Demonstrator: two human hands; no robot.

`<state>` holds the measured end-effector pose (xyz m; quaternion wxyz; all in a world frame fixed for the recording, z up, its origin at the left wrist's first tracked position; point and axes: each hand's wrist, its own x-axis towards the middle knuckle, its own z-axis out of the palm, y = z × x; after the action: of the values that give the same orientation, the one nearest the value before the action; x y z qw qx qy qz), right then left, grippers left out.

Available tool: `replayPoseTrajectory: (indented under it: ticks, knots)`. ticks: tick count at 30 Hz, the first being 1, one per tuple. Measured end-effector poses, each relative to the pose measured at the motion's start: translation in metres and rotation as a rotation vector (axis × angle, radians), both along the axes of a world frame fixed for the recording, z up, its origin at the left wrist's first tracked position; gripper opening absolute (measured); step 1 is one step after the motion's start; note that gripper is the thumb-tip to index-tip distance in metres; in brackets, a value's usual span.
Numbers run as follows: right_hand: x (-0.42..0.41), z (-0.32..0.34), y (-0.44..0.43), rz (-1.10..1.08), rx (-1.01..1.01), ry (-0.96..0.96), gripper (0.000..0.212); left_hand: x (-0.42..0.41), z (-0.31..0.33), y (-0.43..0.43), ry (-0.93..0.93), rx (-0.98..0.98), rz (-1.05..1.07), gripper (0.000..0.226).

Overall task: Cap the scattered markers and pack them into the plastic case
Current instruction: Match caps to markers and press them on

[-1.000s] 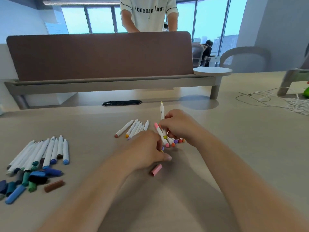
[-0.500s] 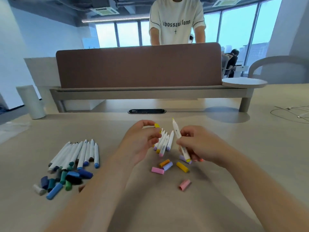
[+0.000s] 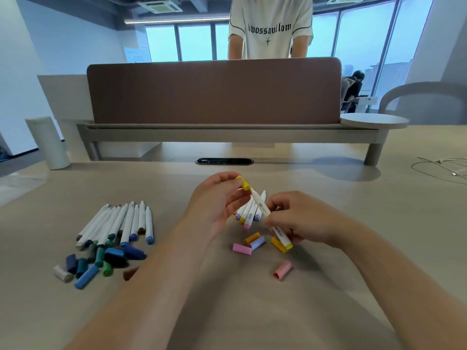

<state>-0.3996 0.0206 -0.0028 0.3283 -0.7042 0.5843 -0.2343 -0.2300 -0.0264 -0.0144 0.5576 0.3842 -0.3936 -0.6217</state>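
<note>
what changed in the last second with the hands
The left hand lifted a yellow cap and brought it to the tip of the marker that the right hand raised and tilted toward it. The blue-green marker row and dark caps stayed put.

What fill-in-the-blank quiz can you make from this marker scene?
1. The left hand pinches a ____ cap at the tip of the marker.
2. The right hand grips that marker by its ____ barrel.
3. The blue and green caps lie piled on the ____ side of the table.
Missing words: yellow; white; left.
</note>
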Motion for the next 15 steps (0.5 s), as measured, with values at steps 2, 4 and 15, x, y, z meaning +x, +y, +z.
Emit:
replayPoseTrajectory:
  ticks: [2, 4, 15]
  knots:
    - [0.000, 0.000, 0.000, 0.008, -0.010, 0.017, 0.008, -0.001, -0.001, 0.001, -0.030, -0.011, -0.004, 0.016]
    - [0.000, 0.000, 0.000, 0.009, -0.013, 0.028, 0.008, -0.002, -0.001, 0.000, -0.074, -0.021, 0.006, 0.016]
    - [-0.001, -0.001, -0.005, 0.006, -0.136, 0.070, 0.018, -0.013, -0.008, 0.004, -0.260, -0.127, 0.091, 0.010]
